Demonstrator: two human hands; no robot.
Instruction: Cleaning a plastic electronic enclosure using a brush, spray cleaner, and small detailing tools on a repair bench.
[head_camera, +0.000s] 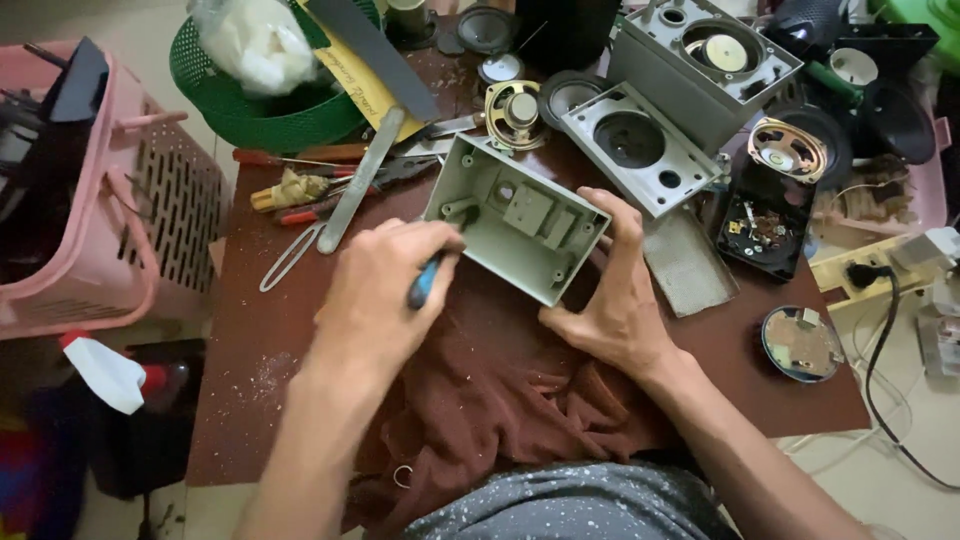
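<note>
right hand clamps grey speaker shell at its 4 o'clock corner, steadying it; left hand, at 8 o'clock, fisted round blue-handled tool probing inside.

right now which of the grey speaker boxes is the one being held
The open, hollow grey shell nearest the person: right hand grips its edge, left hand works a blue-handled tool inside. The other two lie untouched behind.

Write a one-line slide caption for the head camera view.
Left hand works a blue-handled tool into an open grey plastic housing steadied by the right hand.
</note>
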